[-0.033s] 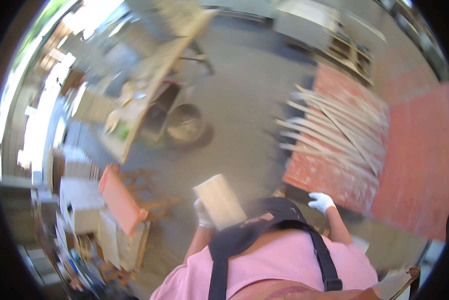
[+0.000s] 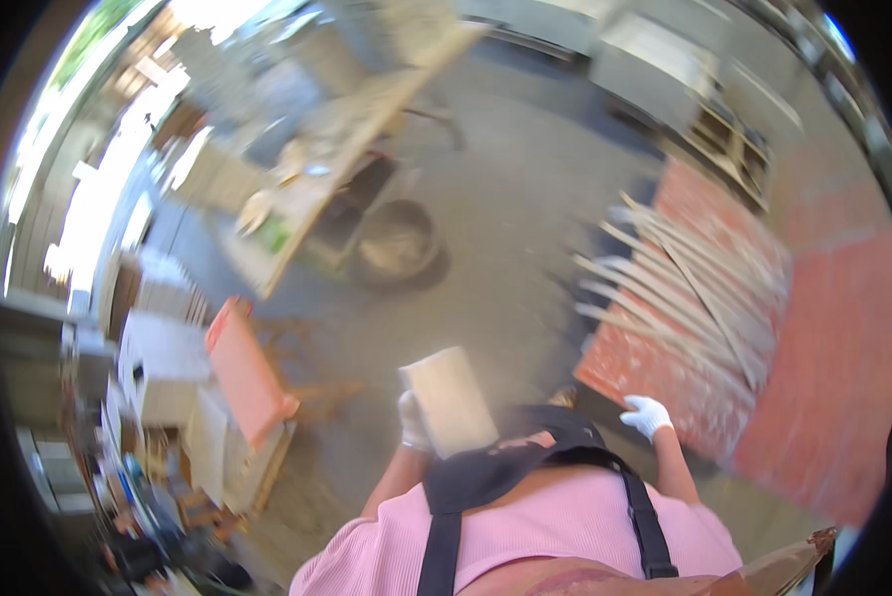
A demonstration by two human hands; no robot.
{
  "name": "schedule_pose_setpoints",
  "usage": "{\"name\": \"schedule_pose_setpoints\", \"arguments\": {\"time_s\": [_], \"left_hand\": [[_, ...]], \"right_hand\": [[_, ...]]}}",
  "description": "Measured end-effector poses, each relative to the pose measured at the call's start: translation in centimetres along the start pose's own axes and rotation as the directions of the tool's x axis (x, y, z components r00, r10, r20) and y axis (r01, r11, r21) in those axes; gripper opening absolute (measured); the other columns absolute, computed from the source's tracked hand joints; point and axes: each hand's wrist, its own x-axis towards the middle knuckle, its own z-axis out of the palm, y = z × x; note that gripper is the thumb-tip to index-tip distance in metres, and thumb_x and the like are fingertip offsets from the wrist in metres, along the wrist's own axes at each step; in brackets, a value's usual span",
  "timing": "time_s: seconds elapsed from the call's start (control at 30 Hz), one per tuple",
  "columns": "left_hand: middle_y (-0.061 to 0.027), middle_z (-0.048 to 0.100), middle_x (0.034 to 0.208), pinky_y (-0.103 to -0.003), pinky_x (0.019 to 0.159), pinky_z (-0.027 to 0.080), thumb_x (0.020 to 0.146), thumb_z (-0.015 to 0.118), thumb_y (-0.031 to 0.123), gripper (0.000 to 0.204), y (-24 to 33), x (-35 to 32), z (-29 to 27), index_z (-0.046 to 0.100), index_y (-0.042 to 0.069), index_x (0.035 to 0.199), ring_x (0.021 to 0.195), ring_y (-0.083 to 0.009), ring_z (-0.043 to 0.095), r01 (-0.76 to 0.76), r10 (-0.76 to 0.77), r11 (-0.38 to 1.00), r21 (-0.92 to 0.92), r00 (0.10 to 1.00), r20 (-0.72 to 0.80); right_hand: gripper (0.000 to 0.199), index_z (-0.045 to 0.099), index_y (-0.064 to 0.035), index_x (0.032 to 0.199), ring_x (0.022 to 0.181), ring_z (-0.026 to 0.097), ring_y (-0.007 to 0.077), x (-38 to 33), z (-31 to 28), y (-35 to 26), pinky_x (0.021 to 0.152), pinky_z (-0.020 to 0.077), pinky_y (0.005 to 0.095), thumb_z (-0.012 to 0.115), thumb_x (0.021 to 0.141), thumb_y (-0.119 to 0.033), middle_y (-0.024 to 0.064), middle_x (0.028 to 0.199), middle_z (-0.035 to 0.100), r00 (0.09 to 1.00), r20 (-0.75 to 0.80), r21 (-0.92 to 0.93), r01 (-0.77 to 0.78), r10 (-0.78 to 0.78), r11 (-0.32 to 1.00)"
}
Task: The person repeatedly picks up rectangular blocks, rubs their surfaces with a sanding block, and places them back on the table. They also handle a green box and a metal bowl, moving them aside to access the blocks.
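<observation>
My left hand (image 2: pixel 413 421), in a white glove, grips a pale rectangular wooden board (image 2: pixel 452 399) by its left side. The board is held tilted in front of my black apron, its lower end close against it. My right hand (image 2: pixel 647 416), also in a white glove, hangs at my right side with nothing in it and its fingers partly spread. It is nearest to the front corner of a red panel (image 2: pixel 615 370); whether it touches the panel I cannot tell. Several thin pale wooden strips (image 2: pixel 664 283) lie across that panel.
A long wooden worktable (image 2: pixel 351 134) with blurred items stands at the far left, a dark round bucket (image 2: pixel 398 240) beside it. Nearer on the left is an orange-pink slab (image 2: pixel 249 372) by stacked boards. A grey cabinet (image 2: pixel 654 65) stands at the far right. Grey floor (image 2: pixel 510 214) lies between.
The whole view has swung, so the worktable, bucket and red panel sit further right in it. My left hand still holds the board; my right hand is slightly lower in the picture.
</observation>
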Motion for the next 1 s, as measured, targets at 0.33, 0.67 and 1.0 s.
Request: {"name": "schedule_pose_setpoints", "arguments": {"time_s": [0.33,0.67,1.0], "left_hand": [[-0.011,0.069,0.118,-0.043,0.089,0.058,0.088,0.071,0.049,0.061,9.3,-8.6,-10.2,0.061,0.005,0.13,0.105,-0.0264,0.068,-0.355,0.341,0.906,-0.23,0.935,-0.101],[-0.0126,0.064,0.132,-0.05,0.097,0.054,0.083,0.069,0.063,0.083,15.6,-11.1,-13.2,0.051,0.008,0.143,0.116,-0.0317,0.064,-0.653,0.59,0.742,-0.152,0.744,-0.313],[-0.013,0.064,0.13,-0.048,0.095,0.054,0.09,0.064,0.06,0.076,26.3,-7.0,-17.3,0.05,0.006,0.142,0.113,-0.031,0.064,-0.728,0.674,0.68,0.088,0.574,-0.464]], "right_hand": [[0.061,0.061,-0.0027,0.136,0.117,0.066,0.0253,11.9,1.4,-25.7,0.099,0.0526,0.0349,0.08,0.082,-0.025,0.0132,0.132,0.067,0.867,0.182,-0.18,0.492,-0.463,0.852],[0.062,0.063,-0.0167,0.136,0.123,0.061,0.0299,17.4,4.8,-43.3,0.105,0.0474,0.0367,0.072,0.083,-0.047,0.0118,0.136,0.064,0.746,0.55,-0.424,0.637,-0.375,0.644],[0.059,0.062,-0.0084,0.136,0.128,0.058,0.0281,23.9,5.9,-62.2,0.109,0.0437,0.036,0.074,0.086,-0.037,0.0129,0.138,0.063,0.688,0.435,-0.022,0.654,-0.581,0.756]]}}
